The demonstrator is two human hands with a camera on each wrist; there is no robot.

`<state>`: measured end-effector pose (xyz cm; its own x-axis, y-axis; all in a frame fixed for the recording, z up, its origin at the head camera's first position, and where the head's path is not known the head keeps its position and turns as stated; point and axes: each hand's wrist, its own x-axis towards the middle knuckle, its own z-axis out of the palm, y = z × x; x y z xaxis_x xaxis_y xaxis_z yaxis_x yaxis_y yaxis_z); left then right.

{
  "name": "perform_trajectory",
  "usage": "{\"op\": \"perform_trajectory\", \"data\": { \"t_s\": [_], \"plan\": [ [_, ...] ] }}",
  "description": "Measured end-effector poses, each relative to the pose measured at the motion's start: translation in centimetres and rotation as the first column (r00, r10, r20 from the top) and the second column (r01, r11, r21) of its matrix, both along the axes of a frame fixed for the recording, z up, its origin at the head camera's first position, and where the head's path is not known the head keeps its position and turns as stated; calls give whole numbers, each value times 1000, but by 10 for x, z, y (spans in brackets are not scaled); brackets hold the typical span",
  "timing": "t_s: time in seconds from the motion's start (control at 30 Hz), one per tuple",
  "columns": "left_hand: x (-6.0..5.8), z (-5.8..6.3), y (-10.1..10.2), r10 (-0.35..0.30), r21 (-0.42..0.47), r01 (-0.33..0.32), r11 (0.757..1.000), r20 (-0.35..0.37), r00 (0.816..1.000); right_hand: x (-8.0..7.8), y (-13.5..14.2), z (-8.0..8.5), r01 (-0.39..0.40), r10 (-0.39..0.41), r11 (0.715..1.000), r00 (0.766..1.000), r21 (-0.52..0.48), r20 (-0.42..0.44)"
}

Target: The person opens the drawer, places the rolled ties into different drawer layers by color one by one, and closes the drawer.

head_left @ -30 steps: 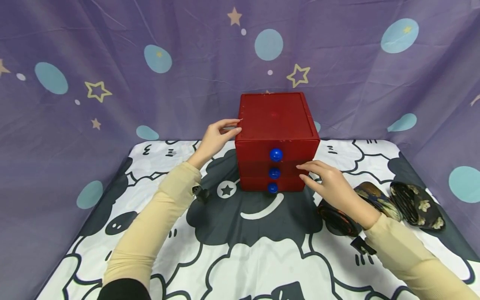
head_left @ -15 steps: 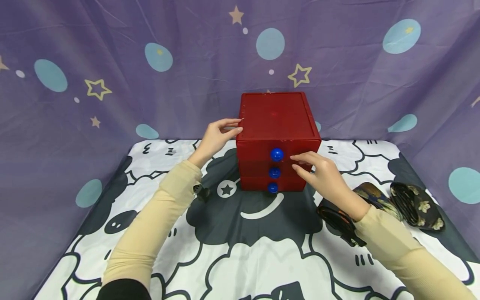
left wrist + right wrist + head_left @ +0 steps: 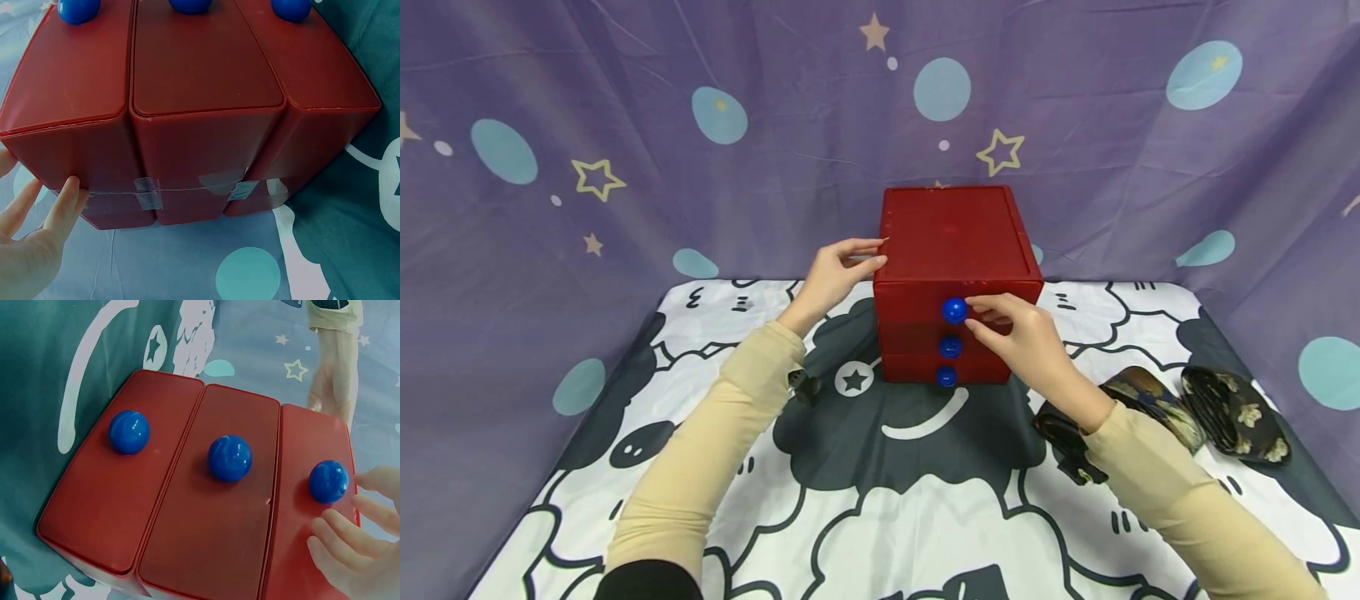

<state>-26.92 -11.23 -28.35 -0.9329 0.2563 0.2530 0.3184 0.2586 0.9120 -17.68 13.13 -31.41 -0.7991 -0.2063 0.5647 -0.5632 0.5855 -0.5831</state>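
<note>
A purple cloth backdrop [image 3: 820,92] printed with stars and blue spots fills the upper part of the head view; below it spreads a white and dark-grey tablecloth [image 3: 925,533] with cartoon outlines; two cream sleeves [image 3: 700,450] reach in from the lower left and lower right; a glossy red box-shaped chest [image 3: 955,233] with three stacked drawers stands right of the frame's centre, its drawer fronts flush; at the right edge of the cloth lie folded dark, flower-patterned fabric bundles [image 3: 1236,414], one partly hidden by the right wrist; the left hand [image 3: 838,268], left of the chest, rests fingertips on its side near the top edge, fingers extended and thumb apart; the right hand [image 3: 1018,333] is at the chest's front, thumb and fingers apart beside the top round blue knob [image 3: 955,311], though contact cannot be told; two more blue knobs [image 3: 950,347] sit below it.
</note>
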Motion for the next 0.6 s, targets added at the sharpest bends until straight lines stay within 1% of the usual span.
{"op": "perform_trajectory", "data": {
  "t_s": [0.13, 0.3, 0.43, 0.6],
  "plan": [
    [0, 0, 0, -2, 1, 2, 1000, 3, 1000, -1, -3, 0, 21, -21, 1000, 999, -1, 26],
    [0, 1, 0, -6, 7, 6, 1000, 23, 1000, -1, -7, 2, 53, -54, 998, 998, 25, 36],
    [12, 12, 2, -6, -3, 6, 1000, 33, 999, -1, -10, 3, 60, -61, 997, 997, 45, 38],
    [10, 11, 2, -6, -6, 6, 1000, 22, 1000, -2, -13, 3, 61, -64, 996, 997, 61, 49]
  ]
}}
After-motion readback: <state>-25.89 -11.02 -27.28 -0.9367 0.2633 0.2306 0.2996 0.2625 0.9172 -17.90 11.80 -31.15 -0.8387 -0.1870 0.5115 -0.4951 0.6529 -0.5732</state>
